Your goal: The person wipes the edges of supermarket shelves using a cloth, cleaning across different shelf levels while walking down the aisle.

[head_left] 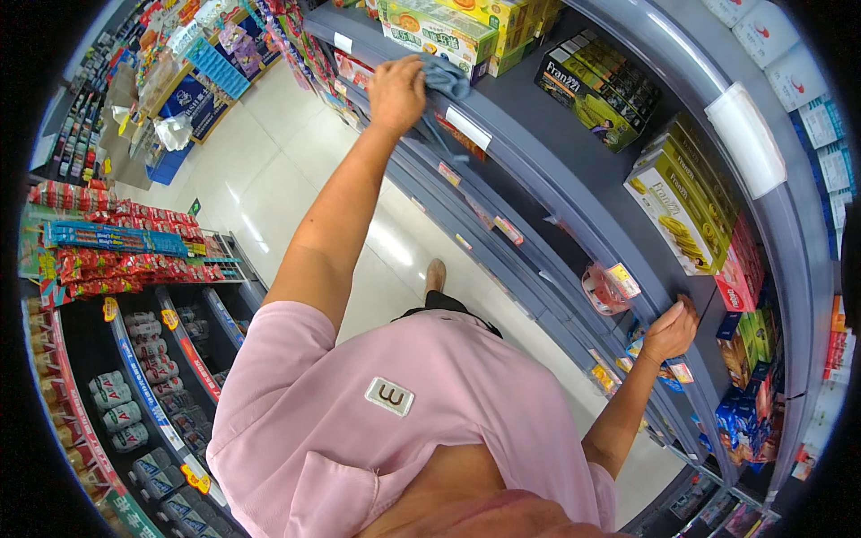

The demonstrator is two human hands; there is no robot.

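Observation:
My left hand (397, 94) holds a crumpled blue-grey cloth (444, 75) at the front edge of a dark grey store shelf (531, 134). Part of the cloth hangs down over that edge. Farther right, my right hand (672, 329) rests against the same shelf's front edge, near a price tag (681, 373), with no object seen in it. Green and yellow snack boxes (437, 33) stand just behind the cloth. Between the hands, Franzzi boxes (679, 215) and a dark Franzzi display carton (592, 101) stand on the shelf.
A clear plastic basket (602, 289) hangs at the shelf front. Lower shelves run beneath, beside a tiled floor (269, 168). Behind the left arm are red snack packs (134, 269) and racks of cans (121, 410). A stand with a blue panel (195, 107) is at upper left.

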